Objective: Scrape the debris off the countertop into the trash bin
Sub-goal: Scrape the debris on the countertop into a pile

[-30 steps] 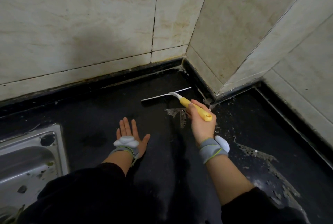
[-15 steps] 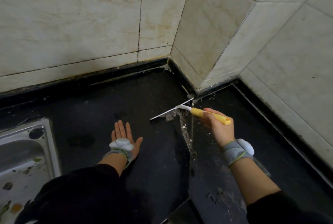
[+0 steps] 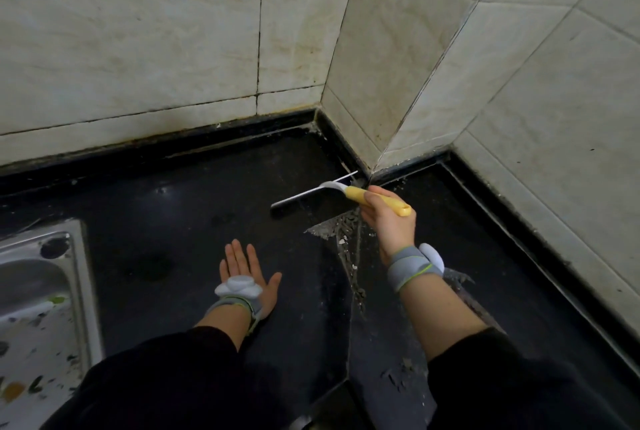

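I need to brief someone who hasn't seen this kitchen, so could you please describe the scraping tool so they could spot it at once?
Find the inner corner where the tiled walls meet the black countertop. Just in front of it, the right hand grips the scraper. It is the only yellow-handled thing there, with a thin white blade reaching left.

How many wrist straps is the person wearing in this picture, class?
2. One wrist strap sits behind the left hand, flat on the countertop; the other sits behind the right hand gripping the scraper.
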The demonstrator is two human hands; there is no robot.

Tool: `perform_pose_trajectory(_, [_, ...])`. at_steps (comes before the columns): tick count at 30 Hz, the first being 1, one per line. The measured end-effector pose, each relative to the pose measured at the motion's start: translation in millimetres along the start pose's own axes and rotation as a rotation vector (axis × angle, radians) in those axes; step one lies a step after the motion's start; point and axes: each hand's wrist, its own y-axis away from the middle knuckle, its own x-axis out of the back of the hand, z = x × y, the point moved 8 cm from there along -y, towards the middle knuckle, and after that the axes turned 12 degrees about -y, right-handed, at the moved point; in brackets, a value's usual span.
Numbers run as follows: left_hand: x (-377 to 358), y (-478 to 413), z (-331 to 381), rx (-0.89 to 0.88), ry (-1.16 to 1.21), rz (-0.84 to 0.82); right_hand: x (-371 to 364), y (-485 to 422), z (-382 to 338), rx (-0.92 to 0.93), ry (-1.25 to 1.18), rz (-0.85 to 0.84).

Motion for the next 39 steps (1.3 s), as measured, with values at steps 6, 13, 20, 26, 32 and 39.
perform_pose_trajectory(6, [1, -1, 0, 0.0, -0.015, -0.032, 44, 5, -1, -0.006, 0.137, 0.059])
perform_pose_trajectory(13, [4, 1, 0, -0.012, -0.031, -0.027, 83, 21, -17, -0.059, 0.056, 0.119])
perform_pose_trajectory(20, [3, 0, 0, -0.022, -0.027, -0.038, 52, 39, -48, 0.055, 0.083, 0.076])
perform_pose_trajectory(26, [2, 1, -1, -0.034, -0.022, -0.042, 9, 38, -4, -0.041, -0.037, 0.028])
perform_pose_trajectory(32, [1, 0, 0, -0.035, -0.019, -0.035, 48, 33, -16, -0.087, 0.114, 0.035])
perform_pose_trajectory(39, [1, -1, 1, -0.031, -0.031, -0.033, 107, 29, -57, -0.1, 0.241, 0.076])
